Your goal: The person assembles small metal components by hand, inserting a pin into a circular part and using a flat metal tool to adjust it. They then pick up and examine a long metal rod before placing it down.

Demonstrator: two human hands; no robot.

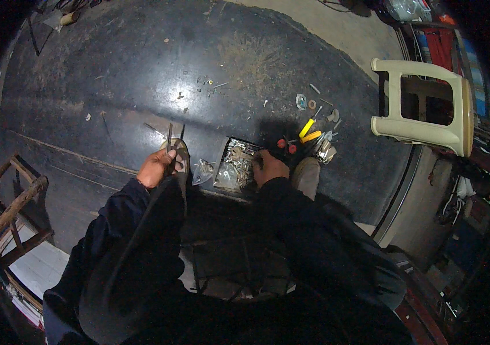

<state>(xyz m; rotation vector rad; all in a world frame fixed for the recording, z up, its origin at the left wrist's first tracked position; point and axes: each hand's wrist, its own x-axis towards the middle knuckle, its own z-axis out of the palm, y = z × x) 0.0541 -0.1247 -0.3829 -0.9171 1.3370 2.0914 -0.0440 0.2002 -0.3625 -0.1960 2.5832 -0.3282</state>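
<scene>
My left hand [155,168] is closed around a thin metal strip [169,137] that points away from me, above my left shoe [181,154]. Between my feet sits a shallow tray [220,168] filled with small metal hardware, such as screws and fittings. My right hand [271,169] is at the right side of this tray, its fingers curled in over the contents. Whatever those fingers grip is hidden or too small to name. Beside the tray's left wall lies a clear plastic bag [202,171] with small parts in it.
Right of the tray lie a yellow-handled screwdriver [307,127], an orange-yellow handle [311,137], red-ended pliers [286,145] and loose metal parts [326,150]. Small pieces dot the dark floor mat [130,69]. A cream plastic stool [394,98] lies at right, a wooden chair [17,213] at left.
</scene>
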